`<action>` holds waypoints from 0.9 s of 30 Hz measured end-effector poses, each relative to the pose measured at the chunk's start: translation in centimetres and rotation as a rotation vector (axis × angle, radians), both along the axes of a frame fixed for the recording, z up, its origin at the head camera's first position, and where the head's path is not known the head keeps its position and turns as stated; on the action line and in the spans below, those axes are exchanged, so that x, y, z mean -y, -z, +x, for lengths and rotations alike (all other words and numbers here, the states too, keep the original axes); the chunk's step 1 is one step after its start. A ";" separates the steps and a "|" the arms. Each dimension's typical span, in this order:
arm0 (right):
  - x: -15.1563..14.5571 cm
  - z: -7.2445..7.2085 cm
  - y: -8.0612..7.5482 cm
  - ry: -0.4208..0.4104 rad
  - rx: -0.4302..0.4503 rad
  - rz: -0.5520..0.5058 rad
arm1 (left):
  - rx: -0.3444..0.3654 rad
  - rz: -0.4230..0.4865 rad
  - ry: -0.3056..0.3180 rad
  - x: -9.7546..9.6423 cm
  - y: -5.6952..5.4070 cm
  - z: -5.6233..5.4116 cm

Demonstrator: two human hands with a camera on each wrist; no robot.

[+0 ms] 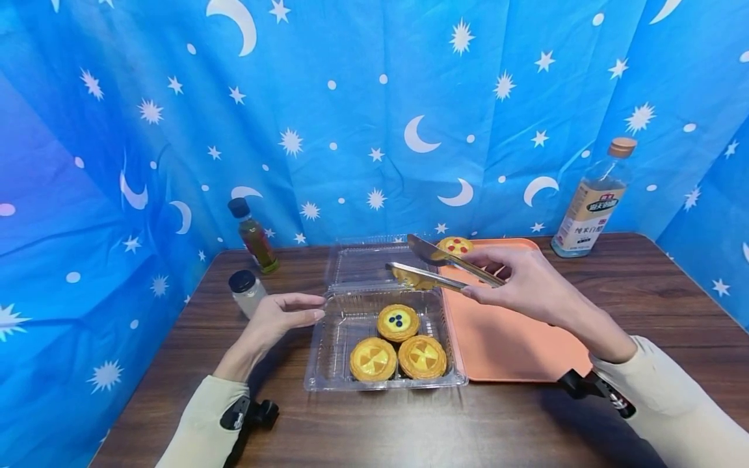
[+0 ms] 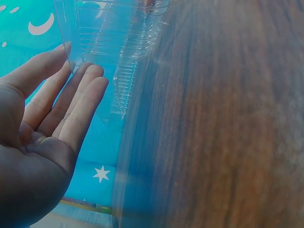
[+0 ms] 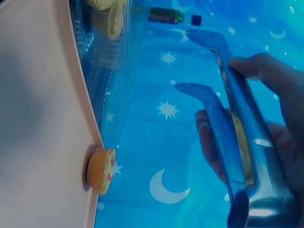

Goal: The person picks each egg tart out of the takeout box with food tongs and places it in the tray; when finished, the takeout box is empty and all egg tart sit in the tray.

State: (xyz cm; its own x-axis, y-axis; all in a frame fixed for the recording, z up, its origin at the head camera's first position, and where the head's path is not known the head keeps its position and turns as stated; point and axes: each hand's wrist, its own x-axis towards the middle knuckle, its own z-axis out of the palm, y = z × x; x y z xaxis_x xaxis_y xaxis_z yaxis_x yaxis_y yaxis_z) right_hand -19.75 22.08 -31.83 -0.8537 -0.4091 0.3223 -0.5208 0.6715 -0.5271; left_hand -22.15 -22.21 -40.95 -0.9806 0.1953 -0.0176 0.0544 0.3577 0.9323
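My left hand (image 1: 287,313) pinches the left rim of a clear plastic clamshell container (image 1: 333,338) between thumb and fingers, as the left wrist view also shows. Inside the container's front tray sit a tart with dark berries (image 1: 398,322) and, nearer me, two tarts with wedge-shaped toppings, one left (image 1: 372,359) and one right (image 1: 422,357). Metal tongs (image 3: 247,128) are held in my right hand (image 1: 521,283) above the container and the orange tray (image 1: 497,351). Their tips stand apart with nothing between them. A tart with red pieces (image 1: 455,246) rests at the tray's far left corner.
On the left stand a small dark-capped bottle of greenish liquid (image 1: 255,240) and a black-lidded jar (image 1: 246,292). A tall vinegar bottle (image 1: 593,201) stands at the back right. Behind the wooden table (image 1: 374,429) hangs a blue star-and-moon curtain (image 1: 351,130).
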 end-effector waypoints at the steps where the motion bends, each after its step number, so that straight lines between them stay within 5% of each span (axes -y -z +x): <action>1: 0.1 0.1 0.0 -0.018 -0.010 0.000 | -0.001 -0.001 0.000 0.0 0.0 0.0; 13: 1.0 1.8 -0.5 -0.117 0.058 0.004 | -0.004 -0.010 -0.002 0.0 0.1 -0.1; 27: 2.3 2.2 0.4 -0.296 0.074 0.054 | -0.012 0.003 0.003 0.0 0.1 0.0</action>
